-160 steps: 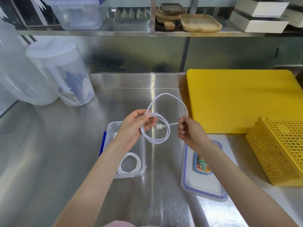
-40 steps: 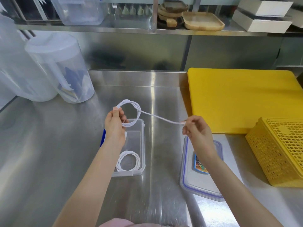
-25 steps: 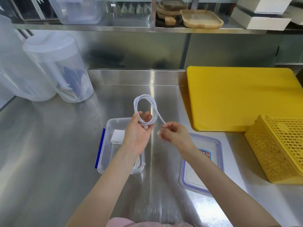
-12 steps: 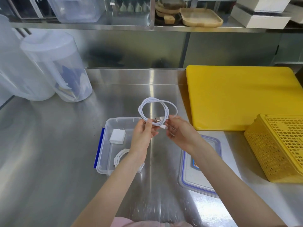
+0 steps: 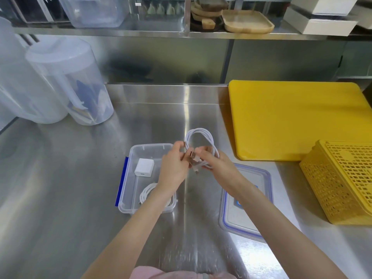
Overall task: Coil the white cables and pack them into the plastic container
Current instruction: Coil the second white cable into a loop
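Both hands hold one coiled white cable (image 5: pixel 203 133) above the steel counter, just right of the clear plastic container (image 5: pixel 128 178). My left hand (image 5: pixel 174 167) pinches the coil's left side. My right hand (image 5: pixel 216 165) grips its lower right, where the USB plug (image 5: pixel 193 159) sticks out between the hands. Inside the container lie a white charger block (image 5: pixel 144 166) and a second coiled white cable (image 5: pixel 146 195), partly hidden by my left forearm.
The container's lid (image 5: pixel 259 214) with a blue seal lies right of my arms. A yellow cutting board (image 5: pixel 298 119) and a yellow mesh basket (image 5: pixel 342 180) sit at the right. Clear plastic pitchers (image 5: pixel 68 81) stand at the back left. A shelf runs above.
The cable's stretched tail has been wound into the coil. The hands have come together, and the coil now stands in a narrower loop held by both hands.
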A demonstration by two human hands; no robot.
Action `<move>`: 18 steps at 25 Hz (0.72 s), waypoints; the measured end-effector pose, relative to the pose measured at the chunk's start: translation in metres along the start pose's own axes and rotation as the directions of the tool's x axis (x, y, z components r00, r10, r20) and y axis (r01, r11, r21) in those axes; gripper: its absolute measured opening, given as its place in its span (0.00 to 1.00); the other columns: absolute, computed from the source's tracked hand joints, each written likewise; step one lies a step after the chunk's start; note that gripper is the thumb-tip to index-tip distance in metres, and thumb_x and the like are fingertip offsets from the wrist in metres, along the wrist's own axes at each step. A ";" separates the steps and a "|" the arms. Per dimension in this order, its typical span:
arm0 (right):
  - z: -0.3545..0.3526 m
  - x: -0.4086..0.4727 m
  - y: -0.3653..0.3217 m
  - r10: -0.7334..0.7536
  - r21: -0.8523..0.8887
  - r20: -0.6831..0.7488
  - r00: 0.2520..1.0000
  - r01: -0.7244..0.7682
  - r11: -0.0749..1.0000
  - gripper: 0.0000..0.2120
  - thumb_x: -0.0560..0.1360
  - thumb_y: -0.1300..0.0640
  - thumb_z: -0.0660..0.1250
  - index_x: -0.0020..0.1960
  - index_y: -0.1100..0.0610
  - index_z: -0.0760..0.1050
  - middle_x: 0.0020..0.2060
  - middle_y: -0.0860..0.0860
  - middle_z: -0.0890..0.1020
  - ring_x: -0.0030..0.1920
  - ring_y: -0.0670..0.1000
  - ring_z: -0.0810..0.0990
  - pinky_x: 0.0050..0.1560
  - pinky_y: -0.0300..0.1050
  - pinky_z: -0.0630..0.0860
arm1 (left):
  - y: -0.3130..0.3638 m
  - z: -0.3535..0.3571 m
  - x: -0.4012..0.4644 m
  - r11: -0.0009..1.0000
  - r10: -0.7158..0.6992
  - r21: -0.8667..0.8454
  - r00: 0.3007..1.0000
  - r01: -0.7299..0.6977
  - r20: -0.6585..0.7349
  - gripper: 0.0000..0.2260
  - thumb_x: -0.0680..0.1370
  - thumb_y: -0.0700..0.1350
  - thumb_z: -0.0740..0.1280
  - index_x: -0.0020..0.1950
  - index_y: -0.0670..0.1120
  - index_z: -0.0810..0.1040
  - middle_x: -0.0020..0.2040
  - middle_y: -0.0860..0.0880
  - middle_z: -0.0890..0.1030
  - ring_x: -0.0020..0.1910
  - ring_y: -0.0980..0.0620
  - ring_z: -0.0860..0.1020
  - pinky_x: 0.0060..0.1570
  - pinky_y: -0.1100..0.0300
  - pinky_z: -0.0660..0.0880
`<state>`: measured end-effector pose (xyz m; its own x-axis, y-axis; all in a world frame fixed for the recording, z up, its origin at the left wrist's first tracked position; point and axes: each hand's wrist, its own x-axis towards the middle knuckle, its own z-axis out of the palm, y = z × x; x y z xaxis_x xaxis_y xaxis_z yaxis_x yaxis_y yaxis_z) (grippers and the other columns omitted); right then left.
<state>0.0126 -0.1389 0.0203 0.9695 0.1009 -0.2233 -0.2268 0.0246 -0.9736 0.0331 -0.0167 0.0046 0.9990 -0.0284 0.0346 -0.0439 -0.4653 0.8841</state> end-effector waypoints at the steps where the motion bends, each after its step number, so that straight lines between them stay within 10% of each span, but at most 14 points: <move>1: 0.002 0.001 0.002 -0.022 -0.052 -0.042 0.999 0.020 0.998 0.08 0.75 0.54 0.63 0.40 0.55 0.76 0.38 0.51 0.81 0.43 0.48 0.78 0.51 0.41 0.73 | 0.001 0.000 -0.002 1.000 0.011 -0.001 1.000 -0.011 0.003 0.05 0.79 0.42 0.60 0.53 0.46 0.66 0.35 0.48 0.82 0.33 0.50 0.78 0.31 0.72 0.70; 7: 0.002 0.004 0.005 -0.054 0.028 -0.287 0.956 0.065 0.998 0.08 0.79 0.55 0.57 0.46 0.56 0.72 0.32 0.49 0.72 0.35 0.47 0.71 0.43 0.43 0.70 | 0.005 0.003 -0.016 0.983 0.131 -0.136 0.991 -0.126 0.032 0.10 0.78 0.42 0.58 0.50 0.53 0.57 0.50 0.53 0.78 0.35 0.50 0.83 0.41 0.59 0.78; 13: 0.005 0.004 0.003 -0.037 0.076 -0.303 0.952 0.063 0.995 0.08 0.79 0.55 0.55 0.50 0.58 0.71 0.35 0.50 0.76 0.36 0.45 0.75 0.36 0.34 0.74 | 0.007 0.012 -0.021 0.983 0.176 -0.051 0.984 -0.175 0.023 0.09 0.75 0.49 0.65 0.53 0.51 0.68 0.51 0.48 0.78 0.35 0.65 0.79 0.37 0.78 0.70; 18: 0.011 0.002 0.009 -0.078 0.057 -0.313 0.947 0.101 0.993 0.09 0.79 0.56 0.57 0.41 0.51 0.71 0.38 0.49 0.78 0.40 0.46 0.78 0.42 0.38 0.76 | 0.007 0.005 -0.014 0.973 0.061 -0.220 0.997 -0.069 -0.045 0.06 0.78 0.46 0.62 0.47 0.53 0.78 0.53 0.43 0.79 0.46 0.45 0.81 0.47 0.52 0.80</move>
<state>0.0117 -0.1276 0.0111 0.9645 -0.2173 -0.1497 -0.1326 0.0914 -0.9869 0.0187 -0.0240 0.0075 0.9939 -0.0170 0.1089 -0.1096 -0.2565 0.9603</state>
